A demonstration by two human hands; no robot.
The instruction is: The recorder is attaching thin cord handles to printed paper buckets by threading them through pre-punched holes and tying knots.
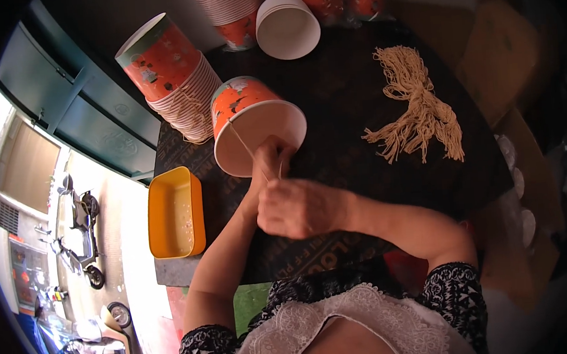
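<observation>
An orange patterned paper bucket with a white inside lies tilted on the dark table, its mouth toward me. A thin beige cord runs from a spot on its rim to my hands. My left hand reaches into the mouth, closed, with the cord running to it; its fingertips are partly hidden. Just below it my right hand makes a fist, slightly blurred, with strands of cord running up from it. To the right lies a bundle of beige cords, loosely knotted in its middle.
A stack of buckets with cord handles leans at the left, above a yellow plastic tub. More stacked buckets and a white-mouthed one stand along the far edge. Cardboard is at the right. Motorbikes stand beyond the door.
</observation>
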